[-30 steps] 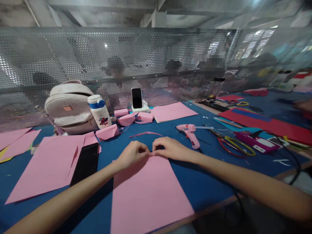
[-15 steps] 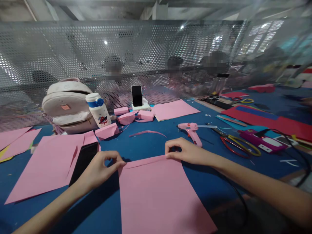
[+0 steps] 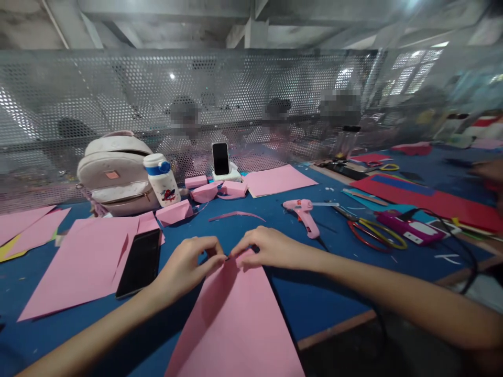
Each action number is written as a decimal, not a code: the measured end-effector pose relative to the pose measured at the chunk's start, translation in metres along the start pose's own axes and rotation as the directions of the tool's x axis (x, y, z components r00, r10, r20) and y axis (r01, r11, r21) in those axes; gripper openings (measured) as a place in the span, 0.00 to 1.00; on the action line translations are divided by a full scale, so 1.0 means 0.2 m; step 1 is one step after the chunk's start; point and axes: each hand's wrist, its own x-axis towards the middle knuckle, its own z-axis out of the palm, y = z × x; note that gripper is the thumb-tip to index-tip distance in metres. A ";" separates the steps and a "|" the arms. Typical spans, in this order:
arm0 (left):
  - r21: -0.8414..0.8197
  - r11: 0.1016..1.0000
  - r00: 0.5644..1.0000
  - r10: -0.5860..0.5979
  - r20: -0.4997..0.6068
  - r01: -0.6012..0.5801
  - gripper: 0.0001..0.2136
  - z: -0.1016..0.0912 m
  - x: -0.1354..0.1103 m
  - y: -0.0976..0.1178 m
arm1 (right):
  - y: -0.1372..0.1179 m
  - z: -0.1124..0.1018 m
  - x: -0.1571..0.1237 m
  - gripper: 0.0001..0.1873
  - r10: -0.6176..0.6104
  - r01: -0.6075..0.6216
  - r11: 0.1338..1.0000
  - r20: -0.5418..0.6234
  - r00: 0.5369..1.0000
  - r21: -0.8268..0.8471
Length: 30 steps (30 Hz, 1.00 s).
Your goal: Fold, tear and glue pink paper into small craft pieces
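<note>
Lower centre, my left hand and right hand pinch the flat pink paper sheet; creasing its edge needs even pressure.

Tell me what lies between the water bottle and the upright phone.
Head view: a pink folded paper piece lies between water bottle and upright phone.

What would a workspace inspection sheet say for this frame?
Surface: blue table; a cut pink strip lies on it.
Job's things: pink sheet lies before the person, far edge pinched at the middle.
Clutter: black phone on loose pink paper at left; folded pink pieces, bottle, backpack, propped phone behind; glue gun, scissors at right.
Grippers: left hand and right hand both pinch the sheet's far edge.
Cables: black cable loops near the table's right edge.
Surroundings: perforated metal screen; people behind it, blurred.
</note>
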 end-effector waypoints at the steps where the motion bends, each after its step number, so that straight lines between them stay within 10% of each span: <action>1: -0.023 1.000 1.000 0.009 -0.001 -0.009 0.09 0.00 0.00 0.01 | -0.01 0.01 0.01 0.11 -0.056 0.056 0.998 -0.005 0.998 0.005; 9: -0.170 0.983 0.998 0.062 -0.013 -0.063 0.10 -0.06 0.00 0.05 | -0.05 0.03 0.00 0.08 -0.043 0.100 0.952 -0.195 0.980 0.291; 30: -0.035 0.997 0.976 -0.077 -0.202 0.072 0.13 -0.19 -0.07 -0.09 | 0.12 -0.06 -0.39 0.11 0.192 -0.165 0.972 -0.161 0.968 0.166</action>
